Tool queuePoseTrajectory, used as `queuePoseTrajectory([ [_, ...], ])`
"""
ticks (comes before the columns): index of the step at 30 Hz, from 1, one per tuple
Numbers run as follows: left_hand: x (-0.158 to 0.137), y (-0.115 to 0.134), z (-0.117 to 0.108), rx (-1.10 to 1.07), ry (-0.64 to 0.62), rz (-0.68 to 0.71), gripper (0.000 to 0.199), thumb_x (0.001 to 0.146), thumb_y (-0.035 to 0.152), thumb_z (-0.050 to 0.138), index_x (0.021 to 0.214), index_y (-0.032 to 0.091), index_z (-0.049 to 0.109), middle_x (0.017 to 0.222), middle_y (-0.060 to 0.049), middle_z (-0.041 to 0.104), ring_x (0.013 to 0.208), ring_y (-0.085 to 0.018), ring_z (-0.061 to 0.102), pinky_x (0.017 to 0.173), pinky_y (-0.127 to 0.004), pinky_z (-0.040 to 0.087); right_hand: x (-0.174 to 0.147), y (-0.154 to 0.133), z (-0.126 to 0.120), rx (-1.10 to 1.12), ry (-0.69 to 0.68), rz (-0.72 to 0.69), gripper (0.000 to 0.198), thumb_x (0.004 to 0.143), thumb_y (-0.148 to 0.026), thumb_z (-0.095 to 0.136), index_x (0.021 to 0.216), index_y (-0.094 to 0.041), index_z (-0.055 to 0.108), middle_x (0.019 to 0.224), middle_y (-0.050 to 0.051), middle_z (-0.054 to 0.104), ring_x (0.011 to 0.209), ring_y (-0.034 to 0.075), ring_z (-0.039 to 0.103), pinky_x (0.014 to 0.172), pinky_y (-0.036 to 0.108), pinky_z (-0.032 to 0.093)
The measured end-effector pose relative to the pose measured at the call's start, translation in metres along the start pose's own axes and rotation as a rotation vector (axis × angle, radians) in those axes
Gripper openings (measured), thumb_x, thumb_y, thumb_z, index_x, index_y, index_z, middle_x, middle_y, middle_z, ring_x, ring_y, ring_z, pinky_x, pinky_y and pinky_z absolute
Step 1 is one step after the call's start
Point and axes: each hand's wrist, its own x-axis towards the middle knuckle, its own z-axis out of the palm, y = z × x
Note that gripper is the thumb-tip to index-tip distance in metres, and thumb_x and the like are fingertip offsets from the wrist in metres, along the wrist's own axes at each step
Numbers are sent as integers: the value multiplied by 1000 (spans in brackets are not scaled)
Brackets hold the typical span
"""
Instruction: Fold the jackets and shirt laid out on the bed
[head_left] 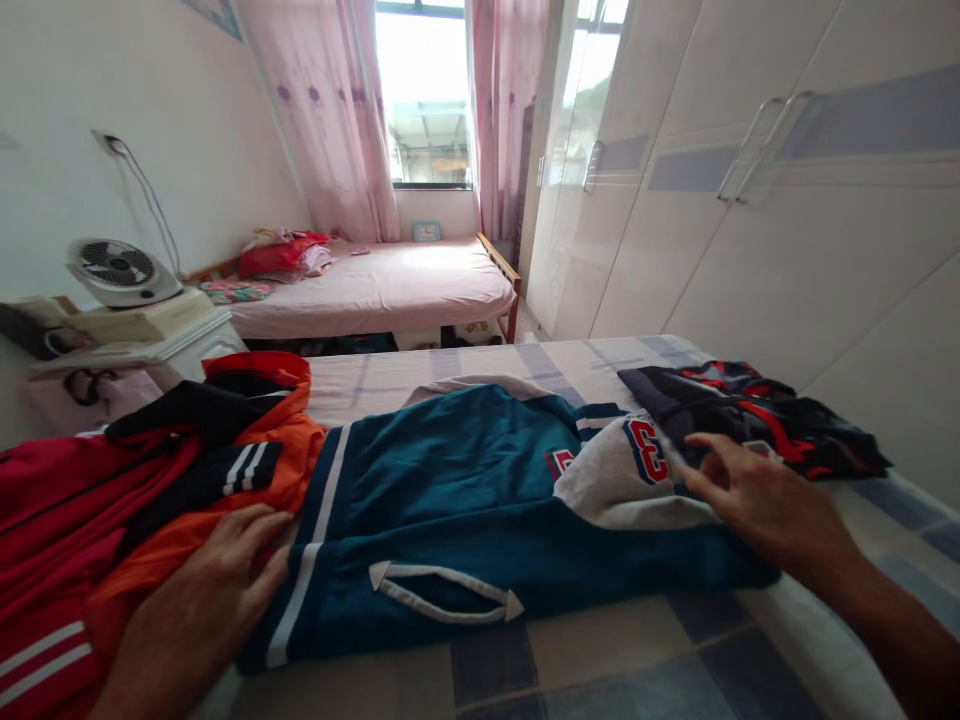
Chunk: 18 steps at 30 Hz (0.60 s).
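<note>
A teal varsity jacket with grey sleeves and white-striped hem lies folded on the bed in front of me. Its grey sleeve with a red "3" patch is laid across the upper part. At the hem end is my left hand, open, its fingers stretched by the orange garment and the jacket's edge. Over the opposite end hovers my right hand, open, thumb and forefinger apart near the grey sleeve. Its other fingers are partly hidden. Nothing shows in either hand.
Left of the jacket lie an orange-and-black garment and a red garment. A folded black-and-red garment rests at the right. Beyond stand a second bed, a fan on a cabinet, and white wardrobes.
</note>
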Motion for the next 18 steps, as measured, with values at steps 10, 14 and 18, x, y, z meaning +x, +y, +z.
queuePoseTrajectory([
  [10, 145, 23, 26, -68, -92, 116, 57, 76, 44, 42, 119, 10, 57, 125, -17, 58, 122, -29, 50, 103, -39, 36, 167, -126, 39, 271, -199, -294, 26, 91, -24, 46, 111, -19, 61, 118, 8, 64, 107, 18, 59, 94, 29, 43],
  [14, 156, 23, 30, -113, -195, 120, 53, 69, 36, 51, 114, 10, 60, 105, -13, 68, 100, -27, 63, 86, -34, 47, 187, -172, 75, 278, -278, -330, 31, 90, -34, 53, 116, -18, 56, 119, 8, 58, 102, 20, 58, 87, 41, 49],
  [18, 151, 25, 22, -180, -271, 151, 27, 64, 30, 53, 83, 16, 66, 83, -4, 68, 84, -23, 64, 72, -29, 49, 182, -200, 92, 272, -359, -343, 33, 89, -35, 54, 118, -18, 55, 120, 8, 56, 100, 19, 58, 84, 41, 50],
])
